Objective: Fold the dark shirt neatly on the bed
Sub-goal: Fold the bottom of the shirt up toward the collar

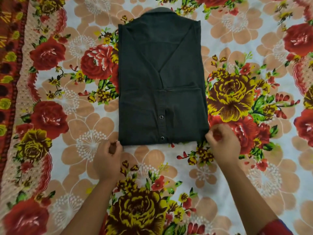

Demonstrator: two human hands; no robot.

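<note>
Both hands are working at the near hem of the dark shirt (pixel 160 78), one at each bottom corner. Left hand (pixel 107 160) is sitting with its fingers curled in, pinching at the hem's left corner, though whether cloth is actually caught between the fingertips I cannot tell. Right hand (pixel 221 145) is likewise curled into a loose fist at the hem's right corner, its fingertips touching the shirt's edge; its grip on the fabric is also unclear.

Beyond the hands, the shirt is lying flat on the bed (pixel 59 150), already narrowed into a tall rectangle with both sides turned inward, so that 2 diagonal edges are meeting in a V down the middle. Its collar (pixel 160 11) is pointing away from the person at the far end. A folded sleeve cuff is lying across the lower right part, and 2 snap buttons (pixel 161 117) are showing on the strip just above the hem.

Left and right edges of the shirt are running straight and roughly parallel. Flowered bed sheet is spreading wide and bare on both sides of the shirt and between the hem and the person, with a dark red border strip (pixel 10 65) running along the far left.
</note>
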